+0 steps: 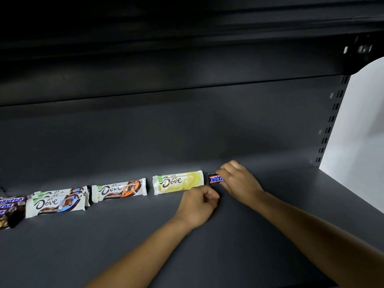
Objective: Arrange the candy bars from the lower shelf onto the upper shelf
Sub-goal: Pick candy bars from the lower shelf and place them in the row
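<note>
Beside the yellow Dove, right hand grips a brown, apparently Snickers bar.

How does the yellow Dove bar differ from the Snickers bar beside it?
The yellow Dove bar is pale yellow and white; the Snickers bar is dark brown. The Dove bar lies untouched, fully visible; the right hand grips the Snickers bar, hiding its right part. Both are in one row.

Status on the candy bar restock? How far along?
Done: a row lies on this shelf: Snickers stack at the left edge, blue Dove stack, orange Dove, yellow Dove. In hand: the right hand holds a Snickers bar at the row's right end; the left hand is curled beside it. Left: cannot tell, no other shelf's stock shows.
</note>
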Action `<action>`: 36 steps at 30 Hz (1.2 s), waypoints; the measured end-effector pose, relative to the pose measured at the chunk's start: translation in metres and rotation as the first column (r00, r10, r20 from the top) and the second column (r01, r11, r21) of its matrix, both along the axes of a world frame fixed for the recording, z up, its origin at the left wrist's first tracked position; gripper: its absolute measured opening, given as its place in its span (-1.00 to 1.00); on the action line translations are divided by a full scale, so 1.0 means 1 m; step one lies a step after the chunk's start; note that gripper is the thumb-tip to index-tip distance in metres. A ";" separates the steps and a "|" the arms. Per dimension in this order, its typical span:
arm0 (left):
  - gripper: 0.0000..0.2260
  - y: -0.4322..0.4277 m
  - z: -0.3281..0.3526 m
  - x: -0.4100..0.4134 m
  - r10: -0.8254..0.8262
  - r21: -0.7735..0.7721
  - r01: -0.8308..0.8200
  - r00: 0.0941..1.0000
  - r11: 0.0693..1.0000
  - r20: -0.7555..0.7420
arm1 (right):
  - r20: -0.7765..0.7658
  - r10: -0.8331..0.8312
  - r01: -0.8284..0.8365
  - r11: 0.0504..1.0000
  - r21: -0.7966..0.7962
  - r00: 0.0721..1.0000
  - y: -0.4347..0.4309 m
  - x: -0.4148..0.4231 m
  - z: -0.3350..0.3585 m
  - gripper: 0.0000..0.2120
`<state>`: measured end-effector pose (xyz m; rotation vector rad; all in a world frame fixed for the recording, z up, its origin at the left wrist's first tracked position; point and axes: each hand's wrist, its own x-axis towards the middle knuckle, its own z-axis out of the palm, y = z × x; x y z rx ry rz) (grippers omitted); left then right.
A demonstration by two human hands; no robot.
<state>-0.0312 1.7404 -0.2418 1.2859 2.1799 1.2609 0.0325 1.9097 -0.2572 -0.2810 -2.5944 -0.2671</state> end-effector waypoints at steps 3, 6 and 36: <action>-0.81 -0.003 0.001 0.000 0.007 -0.005 -0.007 1.000 1.000 0.013 | 0.002 -0.009 0.009 1.000 -0.006 1.000 -0.002 0.002 0.001 -0.66; -0.84 -0.006 0.003 -0.001 0.030 0.002 -0.030 1.000 1.000 0.010 | -0.011 -0.049 0.048 0.998 -0.046 0.999 -0.007 0.010 0.005 -0.57; -0.75 -0.182 0.004 0.118 -0.004 -0.092 -0.123 0.577 0.988 -0.816 | -0.088 -0.103 0.089 0.985 -0.148 0.991 -0.240 0.161 0.012 -0.66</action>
